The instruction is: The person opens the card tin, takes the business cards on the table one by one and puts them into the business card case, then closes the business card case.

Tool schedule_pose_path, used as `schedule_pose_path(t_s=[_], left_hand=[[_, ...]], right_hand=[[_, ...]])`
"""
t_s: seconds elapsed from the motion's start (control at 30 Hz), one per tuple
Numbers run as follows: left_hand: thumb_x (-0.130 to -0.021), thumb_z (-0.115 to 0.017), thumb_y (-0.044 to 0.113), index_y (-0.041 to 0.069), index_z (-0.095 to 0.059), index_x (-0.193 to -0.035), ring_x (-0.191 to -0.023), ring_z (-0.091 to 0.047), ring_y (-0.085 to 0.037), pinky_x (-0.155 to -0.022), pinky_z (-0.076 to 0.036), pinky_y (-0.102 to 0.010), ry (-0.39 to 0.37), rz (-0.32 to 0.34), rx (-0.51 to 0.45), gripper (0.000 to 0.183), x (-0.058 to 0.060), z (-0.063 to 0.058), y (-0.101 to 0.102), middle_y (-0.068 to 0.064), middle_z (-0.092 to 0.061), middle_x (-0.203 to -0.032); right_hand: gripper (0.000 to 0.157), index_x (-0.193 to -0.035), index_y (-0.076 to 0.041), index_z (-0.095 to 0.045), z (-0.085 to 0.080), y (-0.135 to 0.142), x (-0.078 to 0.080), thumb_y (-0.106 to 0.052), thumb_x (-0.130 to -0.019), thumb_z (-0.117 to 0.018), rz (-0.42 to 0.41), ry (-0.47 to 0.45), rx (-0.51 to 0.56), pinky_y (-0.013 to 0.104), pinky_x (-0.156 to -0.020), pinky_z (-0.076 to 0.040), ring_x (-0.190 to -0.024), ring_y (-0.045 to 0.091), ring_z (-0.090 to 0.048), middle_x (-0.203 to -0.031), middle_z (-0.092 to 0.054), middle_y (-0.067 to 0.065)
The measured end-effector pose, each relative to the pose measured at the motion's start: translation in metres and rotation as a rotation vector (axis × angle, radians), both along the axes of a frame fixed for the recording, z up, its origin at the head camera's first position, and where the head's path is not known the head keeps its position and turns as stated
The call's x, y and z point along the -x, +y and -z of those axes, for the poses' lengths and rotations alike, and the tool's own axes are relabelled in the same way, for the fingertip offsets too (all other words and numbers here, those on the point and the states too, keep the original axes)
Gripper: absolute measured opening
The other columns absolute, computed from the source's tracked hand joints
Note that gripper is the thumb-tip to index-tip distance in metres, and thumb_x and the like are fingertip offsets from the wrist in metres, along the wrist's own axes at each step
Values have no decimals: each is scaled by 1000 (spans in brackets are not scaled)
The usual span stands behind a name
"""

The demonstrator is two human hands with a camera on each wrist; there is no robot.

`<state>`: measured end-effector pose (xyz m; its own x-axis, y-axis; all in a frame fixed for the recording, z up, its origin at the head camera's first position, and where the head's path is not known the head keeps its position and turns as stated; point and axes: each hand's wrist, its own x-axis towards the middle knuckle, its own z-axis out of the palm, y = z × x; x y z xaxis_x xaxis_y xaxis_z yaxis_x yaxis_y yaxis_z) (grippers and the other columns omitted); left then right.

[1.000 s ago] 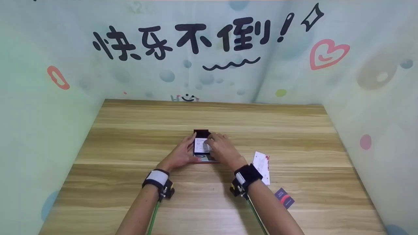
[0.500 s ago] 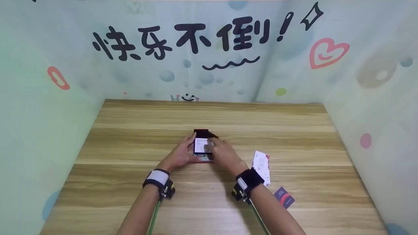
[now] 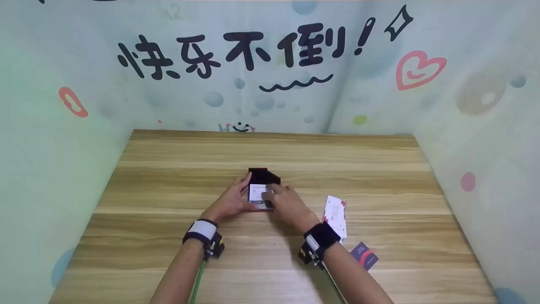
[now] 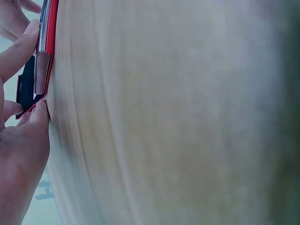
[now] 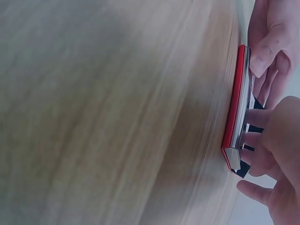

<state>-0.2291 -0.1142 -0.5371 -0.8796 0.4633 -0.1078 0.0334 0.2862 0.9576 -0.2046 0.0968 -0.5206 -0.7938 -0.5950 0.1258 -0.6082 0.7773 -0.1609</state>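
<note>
A card case with a black inner flap lies on the wooden table, lid folded back; its red outer cover and silvery metal edge show in the right wrist view. Within it sits a white printed card. My left hand grips the case by its left side, thumb on the near corner and fingers along the far left edge. Fingertips of my right hand rest on the card's right part, covering some of it. From low down, the left wrist view shows the red cover along the tabletop.
Right of the hands, a white card with red floral print lies on the table, partly behind the right wrist strap. Nearer, a dark purple card with a red arc lies beside the right forearm. Printed cloth walls enclose the table.
The white card has slid toward the near edge of the case, and the right fingertips have moved nearer with it. More of the black flap shows. The left hand keeps its hold.
</note>
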Motion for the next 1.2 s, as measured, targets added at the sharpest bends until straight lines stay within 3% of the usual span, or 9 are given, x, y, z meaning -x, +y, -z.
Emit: schedule_pose_path(t_s=[0.27, 0.5, 0.83, 1.07, 1.2], left_hand=[[-78, -81, 1, 6, -9, -160, -153, -18, -38, -126, -23, -40, -1, -4, 37, 109, 0, -2, 2, -23, -3, -167], [-79, -81, 2, 10, -7, -161, -155, -16, -35, -126, -23, -40, -47, -8, 28, 111, -1, -2, 2, -18, 3, -169], [-80, -80, 2, 13, -7, -161, -155, -16, -34, -125, -25, -37, -48, -11, 30, 110, -1, -3, -2, -18, 5, -168], [-80, -79, -2, 1, -7, -159, -153, -19, -38, -125, -26, -39, 5, 20, 6, 107, 2, -1, -1, -25, -4, -165], [-80, -80, 0, 2, -7, -160, -153, -20, -38, -124, -26, -39, 12, 31, 21, 108, 2, -1, 1, -26, -1, -166]], right_hand=[[40, -126, -12, -68, -1, 0, -4, -11, -86, -70, 8, 23, -46, 52, -100, -52, -121, 32, -62, -135, -62, 14], [43, -128, -10, -66, -1, 0, -10, -10, -85, -70, 10, -8, -45, 56, -105, -48, -124, 33, -60, -136, -62, 15], [50, -132, -5, -62, -4, -5, -16, -5, -82, -67, 17, -5, -50, 47, -102, -51, -123, 30, -62, -134, -64, 12], [53, -131, -3, -62, -2, -4, -19, -4, -79, -67, 0, 20, -72, 45, -103, -50, -126, 30, -59, -135, -63, 13], [54, -133, -5, -61, -4, -1, -19, -2, -79, -66, 2, -14, -60, 46, -105, -50, -128, 30, -58, -137, -61, 13]])
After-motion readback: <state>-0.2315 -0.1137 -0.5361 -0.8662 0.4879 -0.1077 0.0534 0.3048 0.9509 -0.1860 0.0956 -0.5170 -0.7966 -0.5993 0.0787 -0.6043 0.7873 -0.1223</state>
